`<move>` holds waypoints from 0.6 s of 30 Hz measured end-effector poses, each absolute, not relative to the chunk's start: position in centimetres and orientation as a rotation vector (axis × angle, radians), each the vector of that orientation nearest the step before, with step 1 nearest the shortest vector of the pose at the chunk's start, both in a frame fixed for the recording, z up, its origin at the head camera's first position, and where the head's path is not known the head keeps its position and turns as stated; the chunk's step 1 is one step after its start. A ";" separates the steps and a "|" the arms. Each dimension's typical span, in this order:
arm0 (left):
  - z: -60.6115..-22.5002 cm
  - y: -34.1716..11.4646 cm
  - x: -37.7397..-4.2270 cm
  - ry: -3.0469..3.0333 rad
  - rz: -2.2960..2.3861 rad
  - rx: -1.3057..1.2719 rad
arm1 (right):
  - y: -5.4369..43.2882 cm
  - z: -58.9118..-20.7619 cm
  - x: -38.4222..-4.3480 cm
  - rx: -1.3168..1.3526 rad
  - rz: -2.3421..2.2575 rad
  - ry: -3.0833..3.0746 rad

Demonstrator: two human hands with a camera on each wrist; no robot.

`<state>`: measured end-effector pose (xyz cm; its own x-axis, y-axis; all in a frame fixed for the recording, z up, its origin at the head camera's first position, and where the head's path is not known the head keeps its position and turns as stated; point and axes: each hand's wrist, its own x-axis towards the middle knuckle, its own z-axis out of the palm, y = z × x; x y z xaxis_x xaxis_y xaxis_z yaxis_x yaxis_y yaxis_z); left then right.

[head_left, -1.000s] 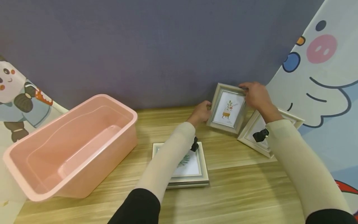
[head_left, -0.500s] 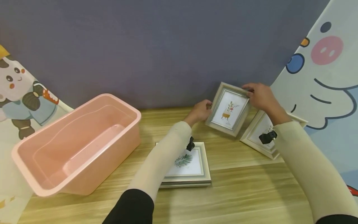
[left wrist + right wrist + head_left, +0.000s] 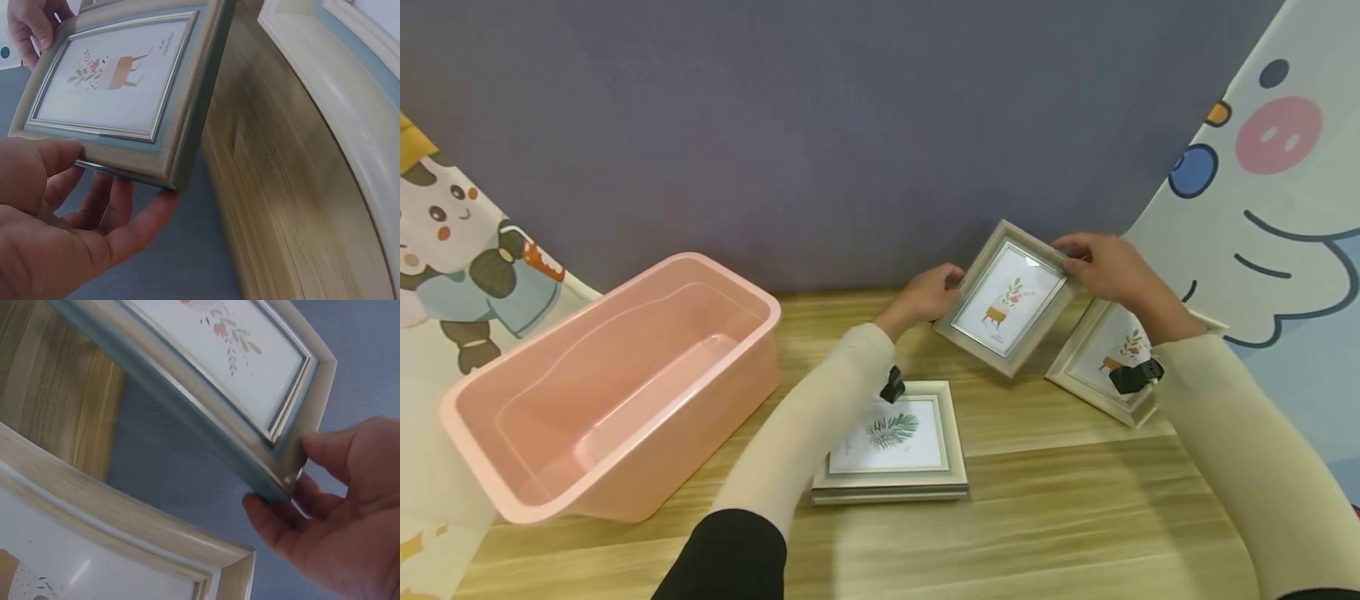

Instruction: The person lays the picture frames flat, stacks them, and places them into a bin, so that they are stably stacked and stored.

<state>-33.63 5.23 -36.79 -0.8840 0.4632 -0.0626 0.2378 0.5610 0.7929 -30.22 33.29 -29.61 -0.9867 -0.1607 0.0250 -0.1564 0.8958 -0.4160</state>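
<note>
A picture frame (image 3: 1009,298) with a potted-plant print is held tilted near the back wall, between both hands. My left hand (image 3: 925,295) grips its left edge; in the left wrist view the thumb lies on the front border and the fingers curl beneath. At the upper right corner, my right hand (image 3: 1105,265) pinches the frame, thumb in front and fingers behind, as the right wrist view shows. Below the right forearm lies another frame (image 3: 1093,354) with a similar print, at the right wall. A stack of frames, topped by a green sprig print (image 3: 891,437), sits near the left forearm.
A deep pink plastic tub (image 3: 730,367) stands on the left of the wooden table (image 3: 1037,517). A grey wall (image 3: 850,150) rises behind, and cartoon-printed panels (image 3: 1285,267) stand at both sides.
The held frame has turned clockwise and leans further over. My left hand has shifted slightly left and the right hand slightly right and down, both keeping their grip.
</note>
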 end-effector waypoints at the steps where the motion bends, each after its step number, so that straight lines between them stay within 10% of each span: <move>1: -36.8 5.1 -33.6 2.531 1.224 0.586 | 33.3 -29.7 -30.1 -0.261 -0.685 3.032; 18: -36.2 3.9 -33.5 2.630 1.000 0.684 | 34.1 -30.1 -29.9 -0.297 -0.957 2.754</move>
<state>-33.52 3.93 -36.25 -0.8600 0.5068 -0.0601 0.3388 0.6550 0.6754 -29.89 34.15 -30.11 -0.9577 -0.2564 -0.1311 -0.1198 0.7687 -0.6283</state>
